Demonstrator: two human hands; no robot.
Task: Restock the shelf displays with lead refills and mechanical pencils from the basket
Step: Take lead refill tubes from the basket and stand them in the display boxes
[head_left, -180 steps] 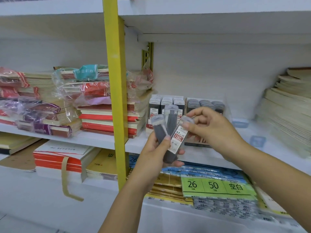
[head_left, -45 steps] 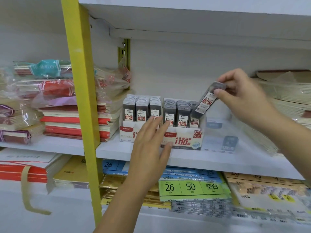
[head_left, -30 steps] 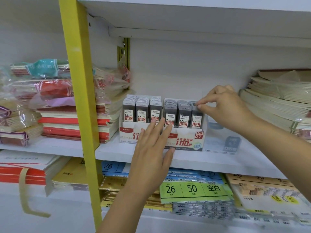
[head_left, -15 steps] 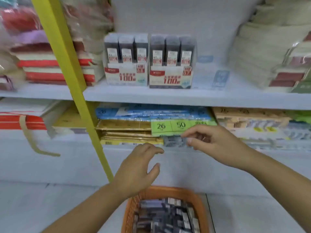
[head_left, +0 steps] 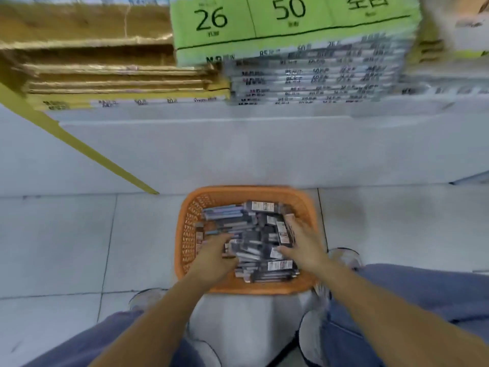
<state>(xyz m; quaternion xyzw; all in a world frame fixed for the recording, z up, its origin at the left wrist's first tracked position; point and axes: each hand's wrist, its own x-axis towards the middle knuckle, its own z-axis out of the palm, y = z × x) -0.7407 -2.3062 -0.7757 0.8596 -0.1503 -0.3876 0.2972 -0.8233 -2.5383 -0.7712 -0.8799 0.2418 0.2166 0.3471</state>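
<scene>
1. Basket. The orange basket (head_left: 188,234) stands on the tiled floor (head_left: 66,247), just below the centre of the view towards 6 o'clock. Its far rim lies close to the white base of the shelf (head_left: 238,149).

2. Contents. Dark packs (head_left: 251,235) with white labels fill the basket in a loose heap, lying in various directions. Motion blur makes it impossible to tell lead refills from mechanical pencils.

3. Left hand. The left hand (head_left: 214,256) enters from 7 o'clock and reaches into the heap at its 8 o'clock side. The fingers point towards the middle of the heap and touch the packs. Blur hides whether they grip a pack or only rest on it.

4. Right hand. The right hand (head_left: 301,245) enters from 5 o'clock and lies on the heap at its 3 o'clock side. The fingers are spread wide and fairly straight, and the thumb points towards 9 o'clock. No pack is visibly enclosed.

5. Surroundings.
- At 12 o'clock, a green label (head_left: 291,19) shows the numbers 26 and 50. It sits on a stack of grey-edged notebooks (head_left: 312,78).
- At 10 o'clock, a stack of gold-brown pads (head_left: 105,75) lies on the same shelf level.
- A yellow post (head_left: 87,149) runs diagonally from 9 o'clock down to the floor, ending just left of the basket.
- Blue jeans (head_left: 423,292) show on either side of the basket, with one shoe (head_left: 344,256) at its 4 o'clock side.
</scene>
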